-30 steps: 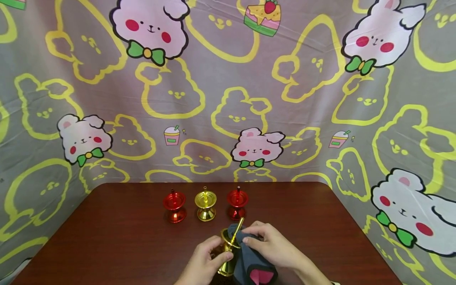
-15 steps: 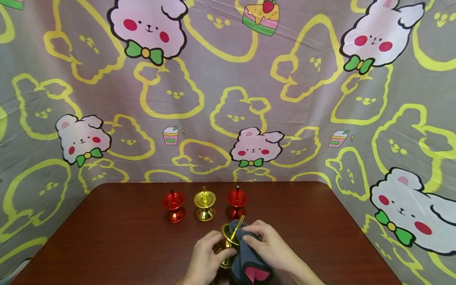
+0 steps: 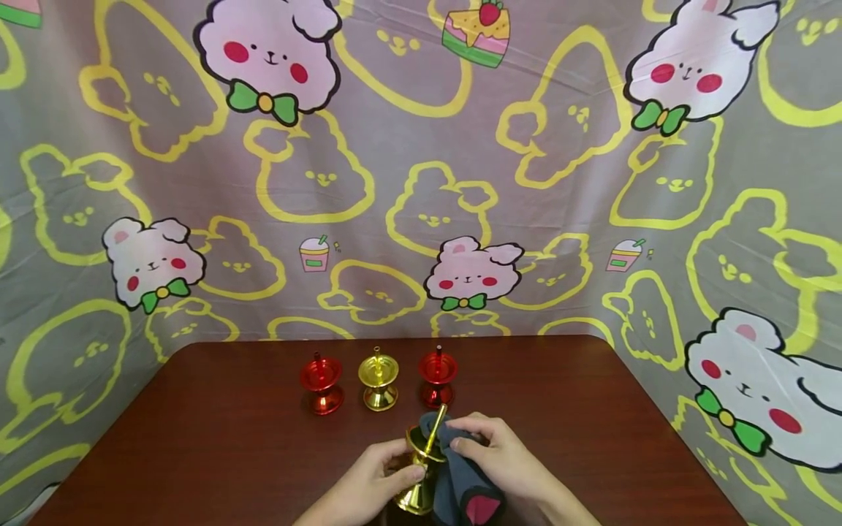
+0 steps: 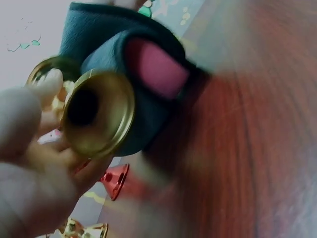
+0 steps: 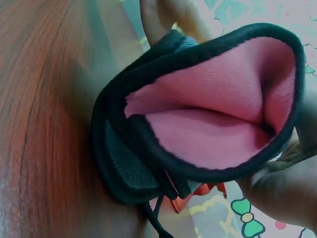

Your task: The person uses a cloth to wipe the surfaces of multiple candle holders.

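Observation:
My left hand (image 3: 368, 482) grips a gold candle holder (image 3: 418, 497) by its waist, thumb in front. It tilts, with its stem (image 3: 437, 429) leaning right; in the left wrist view its hollow base (image 4: 116, 119) faces the camera. A dark blue-grey cloth (image 3: 454, 478) with pink lining and black edging lies against the holder's upper dish (image 3: 417, 438). Pinching that cloth, my right hand (image 3: 503, 453) is right at the dish's rim. From the right wrist, the cloth's folded pink side (image 5: 213, 99) fills the middle and hides the holder.
Behind the hands stand a red candle holder (image 3: 322, 376), a gold one (image 3: 378, 372) and another red one (image 3: 438, 369) in a row, upright on the brown wooden table (image 3: 230, 438). A patterned curtain (image 3: 395, 292) rises along the table's back and sides.
The gold holder's base has swung down and left with my left hand, after a slight rise half a second ago. My right hand keeps the cloth at the dish, with only small shifts.

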The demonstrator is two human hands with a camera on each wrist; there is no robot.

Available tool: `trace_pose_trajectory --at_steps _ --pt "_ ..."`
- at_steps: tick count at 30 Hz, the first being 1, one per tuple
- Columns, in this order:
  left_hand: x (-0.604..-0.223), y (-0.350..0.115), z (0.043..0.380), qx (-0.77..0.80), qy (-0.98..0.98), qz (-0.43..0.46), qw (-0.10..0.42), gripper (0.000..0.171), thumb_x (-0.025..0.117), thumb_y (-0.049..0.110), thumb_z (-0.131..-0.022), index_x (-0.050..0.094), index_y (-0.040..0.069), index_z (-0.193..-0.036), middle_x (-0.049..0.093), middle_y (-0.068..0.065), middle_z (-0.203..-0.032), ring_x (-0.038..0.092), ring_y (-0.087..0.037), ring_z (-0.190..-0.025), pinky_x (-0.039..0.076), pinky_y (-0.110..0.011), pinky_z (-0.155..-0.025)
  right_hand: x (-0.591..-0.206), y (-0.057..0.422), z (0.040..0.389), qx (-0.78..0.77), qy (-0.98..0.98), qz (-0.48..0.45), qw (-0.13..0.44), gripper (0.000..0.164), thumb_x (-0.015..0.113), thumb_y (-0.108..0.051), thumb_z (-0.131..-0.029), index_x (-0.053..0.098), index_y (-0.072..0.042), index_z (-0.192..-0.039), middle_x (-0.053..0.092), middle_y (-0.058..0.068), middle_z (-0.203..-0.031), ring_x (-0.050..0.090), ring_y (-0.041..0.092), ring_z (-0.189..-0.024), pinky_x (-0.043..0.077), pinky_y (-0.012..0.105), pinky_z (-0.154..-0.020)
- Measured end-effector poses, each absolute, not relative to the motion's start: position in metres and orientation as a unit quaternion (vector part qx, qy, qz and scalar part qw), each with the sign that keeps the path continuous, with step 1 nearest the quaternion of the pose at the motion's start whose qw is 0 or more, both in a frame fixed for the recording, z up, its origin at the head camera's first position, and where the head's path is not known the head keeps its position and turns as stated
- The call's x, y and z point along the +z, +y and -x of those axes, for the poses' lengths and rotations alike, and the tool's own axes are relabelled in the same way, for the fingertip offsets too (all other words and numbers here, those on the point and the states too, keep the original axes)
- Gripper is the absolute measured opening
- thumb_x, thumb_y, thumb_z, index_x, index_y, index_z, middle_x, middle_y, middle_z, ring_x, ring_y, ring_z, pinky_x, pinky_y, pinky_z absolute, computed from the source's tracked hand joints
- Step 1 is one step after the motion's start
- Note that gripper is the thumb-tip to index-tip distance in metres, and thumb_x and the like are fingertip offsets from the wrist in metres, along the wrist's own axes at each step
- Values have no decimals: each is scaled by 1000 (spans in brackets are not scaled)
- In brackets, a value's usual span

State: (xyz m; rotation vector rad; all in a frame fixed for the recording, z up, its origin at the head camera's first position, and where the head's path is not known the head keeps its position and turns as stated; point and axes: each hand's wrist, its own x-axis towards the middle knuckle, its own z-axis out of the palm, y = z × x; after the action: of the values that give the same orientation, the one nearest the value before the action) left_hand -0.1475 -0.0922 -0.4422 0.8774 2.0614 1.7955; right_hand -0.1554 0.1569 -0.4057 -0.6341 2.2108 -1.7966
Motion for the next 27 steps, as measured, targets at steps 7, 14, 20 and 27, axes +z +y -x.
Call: trace_pose_trajectory --at_steps 7,14,20,27 --pt "-444 -99 149 640 676 -331 152 29 58 11 -102 63 -2 -127 69 -9 -113 65 -11 -98 52 -26 -85 -402 159 156 -627 735 217 139 30 62 -7 -99 67 3 -126 64 14 -119 56 21 -106 50 26 -81" --pt "-453 -95 149 694 642 -306 115 28 61 4 -99 57 -16 -118 66 -6 -104 67 -9 -91 53 -24 -78 -399 156 158 -586 764 243 119 28 64 -9 -98 69 2 -123 65 12 -114 56 18 -104 47 25 -83" --pt "-454 -88 147 701 647 -285 91 27 68 4 -95 57 -16 -110 66 -6 -98 66 -7 -84 52 -23 -73 -396 156 159 -531 801 260 91 24 65 -12 -97 73 -3 -117 66 5 -106 57 15 -98 46 25 -81" --pt "-446 -83 143 654 722 -220 55 21 76 9 -89 66 -3 -103 67 -4 -92 63 -9 -80 51 -25 -69 -394 156 159 -516 812 255 93 23 65 -14 -98 74 -4 -116 66 3 -102 56 16 -95 45 26 -78"
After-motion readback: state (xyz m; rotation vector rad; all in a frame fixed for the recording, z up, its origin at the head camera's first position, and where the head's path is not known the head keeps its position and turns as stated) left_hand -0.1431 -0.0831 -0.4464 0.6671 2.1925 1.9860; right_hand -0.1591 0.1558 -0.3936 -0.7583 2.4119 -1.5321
